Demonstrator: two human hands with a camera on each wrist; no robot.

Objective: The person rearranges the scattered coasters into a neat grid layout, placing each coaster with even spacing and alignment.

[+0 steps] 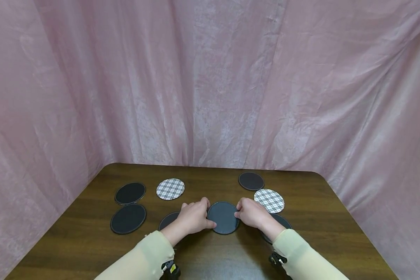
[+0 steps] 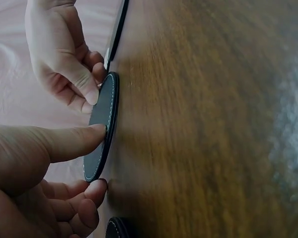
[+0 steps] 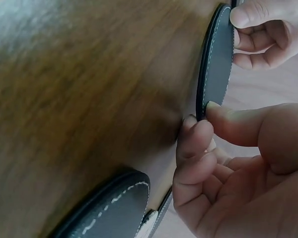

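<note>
Our left sleeve (image 1: pixel 143 256) and right sleeve (image 1: pixel 306 258) come nearest, on our side of the disc (image 1: pixel 223 217), which sits between both hands over the worktop (image 1: pixel 73 237). The left hand (image 1: pixel 195 216) pinches the disc's left rim, thumb on top; the right hand (image 1: pixel 253 213) pinches its right rim likewise. It seems tilted toward us; we cannot tell whether its lower edge touches the wood. We do well, we judge, to keep both pinches light and even, so it cannot twist. Right of the disc, a plaid one (image 1: pixel 268 200) and a dark one (image 1: pixel 282 222) lie close, so our right forearm should ride high to avoid nudging them.
</note>
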